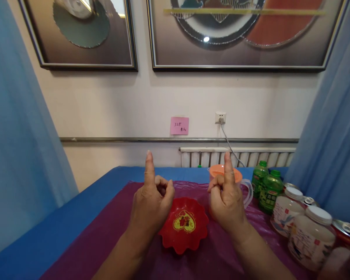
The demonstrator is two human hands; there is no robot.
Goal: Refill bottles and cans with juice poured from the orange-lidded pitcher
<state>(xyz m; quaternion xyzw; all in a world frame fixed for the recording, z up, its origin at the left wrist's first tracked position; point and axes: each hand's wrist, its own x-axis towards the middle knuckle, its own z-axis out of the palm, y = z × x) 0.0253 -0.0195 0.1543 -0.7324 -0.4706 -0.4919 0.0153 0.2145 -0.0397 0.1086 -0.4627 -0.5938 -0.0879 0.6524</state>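
Observation:
My left hand (151,198) is raised above the table, its index finger pointing straight up and the other fingers curled beside the thumb; nothing shows in it. Mirroring it, my right hand (227,198) also has its index finger up and the rest bent, with no object in it. Between and below the two hands lies a red scalloped dish (184,237) with a yellow heart print, partly overlapped by my left hand. Behind my right hand stands a clear jug with an orange lid (217,171), its handle on the right.
Green bottles (270,191), white-lidded jars (312,237) and cans (345,231) stand along the right side. A purple sheet (105,237) covers part of the blue tablecloth (76,217). Behind are a radiator (189,157), a plugged-in cord (228,142) and blue curtains (20,116) at both sides.

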